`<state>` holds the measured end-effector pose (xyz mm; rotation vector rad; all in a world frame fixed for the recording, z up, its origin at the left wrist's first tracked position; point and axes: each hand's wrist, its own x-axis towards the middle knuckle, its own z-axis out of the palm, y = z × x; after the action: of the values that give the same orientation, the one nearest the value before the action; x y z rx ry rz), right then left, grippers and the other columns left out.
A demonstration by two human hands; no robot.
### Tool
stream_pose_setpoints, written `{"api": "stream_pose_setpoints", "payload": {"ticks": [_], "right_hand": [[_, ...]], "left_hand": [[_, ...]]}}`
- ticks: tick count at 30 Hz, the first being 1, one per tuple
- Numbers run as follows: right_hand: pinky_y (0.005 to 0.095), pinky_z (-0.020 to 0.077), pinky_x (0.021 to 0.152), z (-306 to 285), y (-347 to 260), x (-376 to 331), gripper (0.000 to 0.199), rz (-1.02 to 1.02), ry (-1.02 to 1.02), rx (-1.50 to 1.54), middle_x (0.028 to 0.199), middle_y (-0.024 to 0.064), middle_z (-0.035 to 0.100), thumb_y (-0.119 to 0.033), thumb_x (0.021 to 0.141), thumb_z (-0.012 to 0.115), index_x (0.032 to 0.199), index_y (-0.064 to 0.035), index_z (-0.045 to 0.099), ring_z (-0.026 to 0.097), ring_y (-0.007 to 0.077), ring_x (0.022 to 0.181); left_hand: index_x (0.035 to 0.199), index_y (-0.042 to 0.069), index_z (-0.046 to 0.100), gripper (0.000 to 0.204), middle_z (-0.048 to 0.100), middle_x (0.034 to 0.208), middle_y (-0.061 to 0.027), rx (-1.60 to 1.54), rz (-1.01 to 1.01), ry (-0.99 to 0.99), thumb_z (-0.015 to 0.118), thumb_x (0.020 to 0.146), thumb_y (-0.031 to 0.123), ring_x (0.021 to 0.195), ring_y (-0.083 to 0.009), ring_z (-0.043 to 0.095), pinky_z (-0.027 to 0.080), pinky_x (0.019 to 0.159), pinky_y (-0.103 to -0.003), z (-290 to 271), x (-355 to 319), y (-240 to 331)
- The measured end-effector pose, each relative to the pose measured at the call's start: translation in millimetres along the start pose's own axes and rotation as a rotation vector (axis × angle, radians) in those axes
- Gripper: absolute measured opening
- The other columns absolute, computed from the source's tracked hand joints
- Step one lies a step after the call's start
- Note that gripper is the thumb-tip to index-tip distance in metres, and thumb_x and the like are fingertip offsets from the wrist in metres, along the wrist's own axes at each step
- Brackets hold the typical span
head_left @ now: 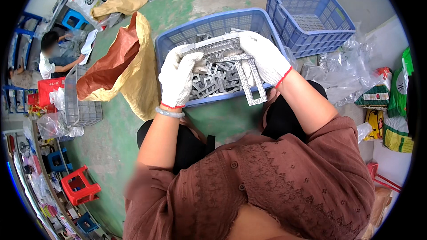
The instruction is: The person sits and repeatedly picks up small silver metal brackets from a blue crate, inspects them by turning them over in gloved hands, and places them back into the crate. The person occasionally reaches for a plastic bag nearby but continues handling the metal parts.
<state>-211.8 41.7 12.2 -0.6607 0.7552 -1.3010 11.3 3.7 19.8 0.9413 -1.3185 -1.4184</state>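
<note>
White knitted gloves with red cuffs cover both hands. My left hand (177, 80) and my right hand (264, 58) each grip one end of a long grey metal frame (218, 46), held level above a blue plastic crate (202, 27). From my right hand a second grey rectangular frame (243, 83) hangs down over the crate's near rim, apparently pinched by its upper end. Many similar grey frames (217, 82) lie jumbled inside the crate below. Fingers hide part of the frames, so where the two pieces touch is unclear.
A yellow woven sack (141, 62) with a red-brown inside stands open left of the crate. Another blue crate (311, 31) is at the far right, beside clear plastic sheeting (338, 73). A red stool (80, 186) stands lower left. A seated person (55, 60) is at the far left.
</note>
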Motion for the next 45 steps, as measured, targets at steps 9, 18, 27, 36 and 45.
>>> {"api": "stream_pose_setpoints", "payload": {"ticks": [9,18,27,36,45], "right_hand": [[0.0282,0.0551,0.078,7.8,-5.6,-0.5,0.028,-0.011,0.046,-0.117,0.109,0.0056,0.066,-0.02,0.101,0.057,0.122,-0.0017,0.061,0.063,0.0113,0.093],[0.0307,0.0526,0.088,3.4,1.2,-0.7,0.028,-0.122,0.031,-0.102,0.114,0.0068,0.065,-0.016,0.1,0.057,0.124,-0.0015,0.061,0.062,0.0142,0.1],[0.0336,0.0521,0.092,-15.3,12.7,16.7,0.028,-0.134,0.185,-0.22,0.114,0.0088,0.067,-0.02,0.101,0.057,0.122,-0.0008,0.06,0.064,0.0174,0.103],[0.0289,0.0558,0.075,-10.1,10.9,20.3,0.031,-0.297,0.082,-0.358,0.112,0.0084,0.067,-0.021,0.1,0.058,0.125,-0.0017,0.06,0.066,0.0139,0.087],[0.0221,0.0465,0.044,9.9,-7.7,4.5,0.029,-0.162,-0.018,-0.378,0.098,0.0053,0.068,-0.022,0.097,0.062,0.122,-0.005,0.061,0.061,0.0086,0.065]], "left_hand": [[0.123,-0.007,0.057,0.031,0.067,0.107,-0.0137,-0.1,0.04,-0.03,0.06,0.094,0.002,0.087,-0.0196,0.069,0.059,0.075,-0.03,-5.3,1.2,-1.3],[0.128,-0.007,0.055,0.035,0.066,0.113,-0.0154,-0.057,0.064,-0.118,0.056,0.094,0.002,0.096,-0.0218,0.068,0.058,0.085,-0.035,-7.4,-3.1,0.2],[0.13,-0.004,0.052,0.044,0.065,0.09,-0.0146,-0.131,-0.306,-0.19,0.066,0.093,0.015,0.064,-0.0211,0.066,0.058,0.065,-0.032,-2.8,-5.2,17.3],[0.126,0.0,0.054,0.034,0.063,0.108,-0.0244,-0.812,-0.466,-0.313,0.059,0.099,0.02,0.087,-0.0325,0.068,0.058,0.077,-0.046,-11.4,0.3,-0.6],[0.144,0.003,0.037,0.073,0.061,0.111,-0.0162,-0.484,-0.162,-0.118,0.058,0.076,-0.017,0.104,-0.0276,0.063,0.055,0.087,-0.036,-0.8,-7.4,11.5]]}}
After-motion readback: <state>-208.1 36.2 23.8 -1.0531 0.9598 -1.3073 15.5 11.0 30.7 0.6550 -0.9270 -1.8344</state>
